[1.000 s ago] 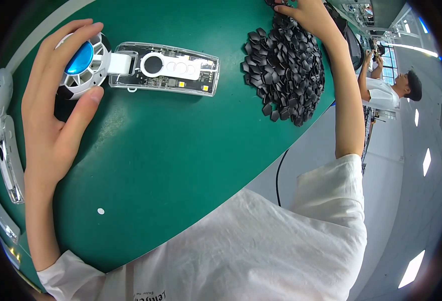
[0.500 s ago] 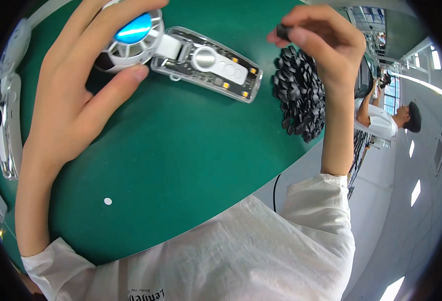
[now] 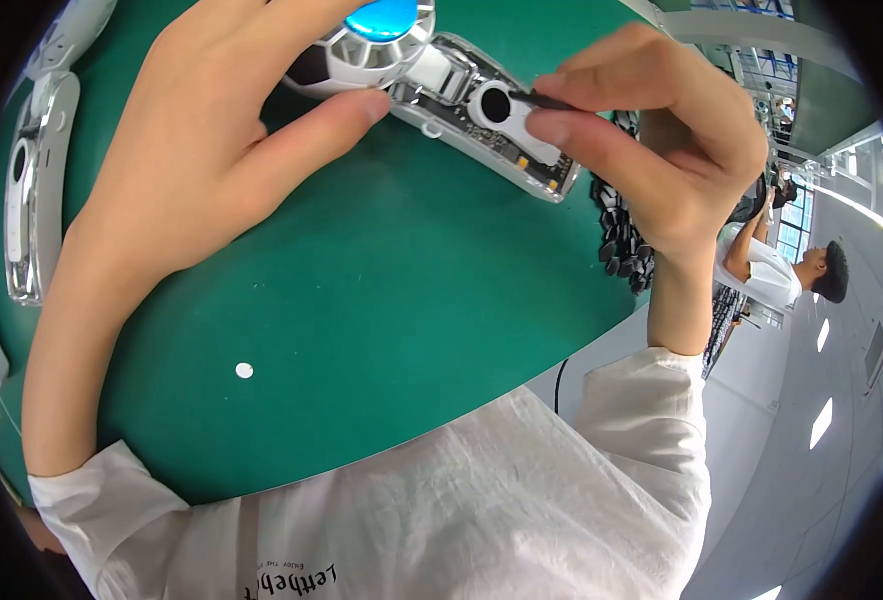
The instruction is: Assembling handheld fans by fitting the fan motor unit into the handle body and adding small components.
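My left hand point(image 3: 211, 150) grips the white round head point(image 3: 366, 60) of a handheld fan, fingers over it and thumb along its near edge. A shiny blue disc point(image 3: 386, 18) sits in the middle of that head. The fan's clear-cased handle point(image 3: 481, 143) points right, showing circuit parts and a white button panel; the round spot on the panel looks black. Over this panel, my right hand point(image 3: 671, 120) pinches a small thin black piece point(image 3: 546, 101) between thumb and fingers, its tip close to the round spot. Whether it touches cannot be made out.
A heap of small black pieces point(image 3: 623, 245) lies partly behind my right hand. Another clear-cased fan point(image 3: 44, 190) rests at the left edge of the green table point(image 3: 381, 300). A small white disc point(image 3: 244, 370) lies nearer me. A person point(image 3: 766, 268) sits off to the right.
My right hand has brought the black piece down and left to the fan's button panel. The fan and my left hand show farther right and higher. The round spot, silvery before, looks black now.
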The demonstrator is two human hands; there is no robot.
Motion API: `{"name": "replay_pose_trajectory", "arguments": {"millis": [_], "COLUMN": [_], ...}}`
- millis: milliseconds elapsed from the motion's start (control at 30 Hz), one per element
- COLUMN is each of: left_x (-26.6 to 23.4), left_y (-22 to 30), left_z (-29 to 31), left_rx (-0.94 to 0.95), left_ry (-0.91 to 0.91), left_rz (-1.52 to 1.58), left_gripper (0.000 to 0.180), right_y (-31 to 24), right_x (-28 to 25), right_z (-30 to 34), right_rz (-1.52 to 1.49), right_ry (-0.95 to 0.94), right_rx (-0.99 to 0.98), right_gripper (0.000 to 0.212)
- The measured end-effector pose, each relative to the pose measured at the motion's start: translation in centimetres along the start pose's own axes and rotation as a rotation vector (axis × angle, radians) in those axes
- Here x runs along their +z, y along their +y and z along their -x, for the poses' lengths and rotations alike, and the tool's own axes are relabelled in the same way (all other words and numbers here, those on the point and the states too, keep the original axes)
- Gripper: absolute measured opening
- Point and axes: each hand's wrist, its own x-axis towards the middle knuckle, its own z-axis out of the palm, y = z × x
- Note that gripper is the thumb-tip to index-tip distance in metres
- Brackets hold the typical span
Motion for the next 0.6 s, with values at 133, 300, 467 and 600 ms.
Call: {"name": "replay_pose_trajectory", "arguments": {"millis": [133, 300, 467, 600], "left_x": [-0.2, 2.1, 1.1, 0.3], "left_y": [0.4, 2.0, 2.3, 2.9], "left_z": [0.2, -0.2, 0.2, -0.1], "left_rx": [-0.007, 0.042, 0.017, -0.133], "left_ry": [-0.014, 0.006, 0.020, 0.016], "left_rz": [0.012, 0.038, 0.059, 0.194], "left_gripper": [0.062, 0.064, 0.065, 0.066], "right_y": [-1.5, -5.4, -2.4, -1.2], "right_x": [0.9, 1.7, 2.8, 3.2], "right_z": [-2.3, -2.5, -2.0, -1.7], "right_rz": [0.155, 0.289, 0.439, 0.621], "right_ry": [-0.074, -0.113, -0.108, -0.070], "right_rx": [0.004, 0.449, 0.103, -0.440], "right_gripper": [0.020, 0.015, 0.018, 0.024]}}
